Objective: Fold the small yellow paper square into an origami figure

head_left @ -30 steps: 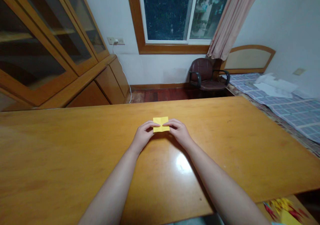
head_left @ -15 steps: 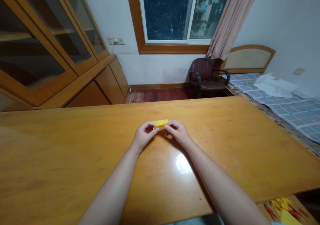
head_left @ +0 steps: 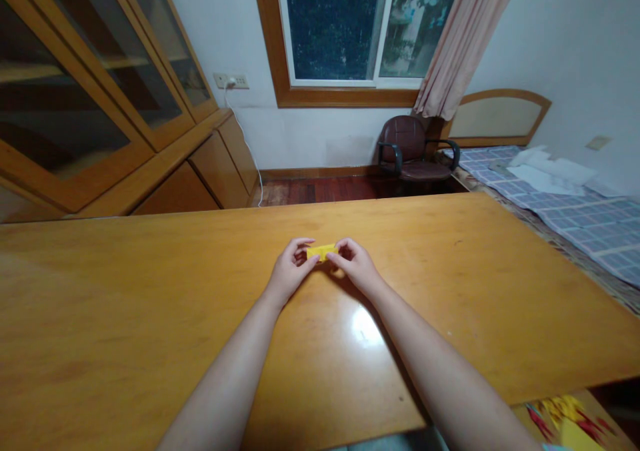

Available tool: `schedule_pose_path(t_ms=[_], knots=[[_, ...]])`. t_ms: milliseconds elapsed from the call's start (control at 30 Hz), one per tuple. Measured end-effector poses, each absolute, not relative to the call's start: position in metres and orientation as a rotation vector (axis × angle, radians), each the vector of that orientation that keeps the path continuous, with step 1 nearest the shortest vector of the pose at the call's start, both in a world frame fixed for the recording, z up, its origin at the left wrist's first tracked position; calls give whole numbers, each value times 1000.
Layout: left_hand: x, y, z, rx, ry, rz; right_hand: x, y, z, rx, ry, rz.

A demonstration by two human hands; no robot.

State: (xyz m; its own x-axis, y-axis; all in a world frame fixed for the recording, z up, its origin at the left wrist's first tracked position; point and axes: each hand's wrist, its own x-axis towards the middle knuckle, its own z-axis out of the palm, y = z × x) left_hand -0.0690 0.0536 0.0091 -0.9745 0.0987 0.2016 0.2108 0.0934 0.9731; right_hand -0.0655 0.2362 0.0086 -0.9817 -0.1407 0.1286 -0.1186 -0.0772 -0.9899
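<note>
A small piece of folded yellow paper (head_left: 323, 251) is held between my two hands, over the middle of the wooden table (head_left: 150, 304). My left hand (head_left: 294, 264) grips its left end, thumb in front and fingers behind. At the right end, my right hand (head_left: 354, 262) pinches it in the same way, with the thumb tip on its front face. The paper now looks like a narrow flat strip. Its back side and the fingertips behind it are hidden.
Yellow and red pieces (head_left: 565, 414) lie on a lower surface at the bottom right. Beyond the table stand a dark red armchair (head_left: 407, 144) and a bed (head_left: 560, 191) with white sheets on it. A glass-fronted cabinet (head_left: 150, 137) lines the left wall.
The paper's upper flap, which stood up behind a darker front fold, has come down, so the paper now shows one narrow bright face. Both hands have stayed nearly in place.
</note>
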Motion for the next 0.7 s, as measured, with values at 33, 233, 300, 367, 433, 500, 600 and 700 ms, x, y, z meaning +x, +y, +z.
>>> schedule_pose_path(t_ms=[33, 233, 300, 367, 433, 500, 600, 700], knots=[[-69, 53, 9, -328, -2274, -2027, -66, 236, 9, -297, 2107, -2294], [-69, 53, 7, -349, -2303, -2088, -67, 235, 9, -356, 2009, -2382], [-68, 53, 6, -357, -2304, -2083, -67, 236, 9, -375, 2001, -2365], [-68, 53, 7, -365, -2323, -2049, -66, 236, 9, -375, 2027, -2348], [-67, 53, 8, -381, -2345, -2022, -66, 237, 10, -368, 2054, -2340], [-66, 54, 11, -402, -2365, -1993, -65, 237, 11, -364, 2076, -2335], [-65, 53, 15, -435, -2420, -1874, -65, 237, 12, -368, 2094, -2319], [-65, 52, 17, -431, -2471, -1742, -64, 237, 11, -381, 2116, -2288]])
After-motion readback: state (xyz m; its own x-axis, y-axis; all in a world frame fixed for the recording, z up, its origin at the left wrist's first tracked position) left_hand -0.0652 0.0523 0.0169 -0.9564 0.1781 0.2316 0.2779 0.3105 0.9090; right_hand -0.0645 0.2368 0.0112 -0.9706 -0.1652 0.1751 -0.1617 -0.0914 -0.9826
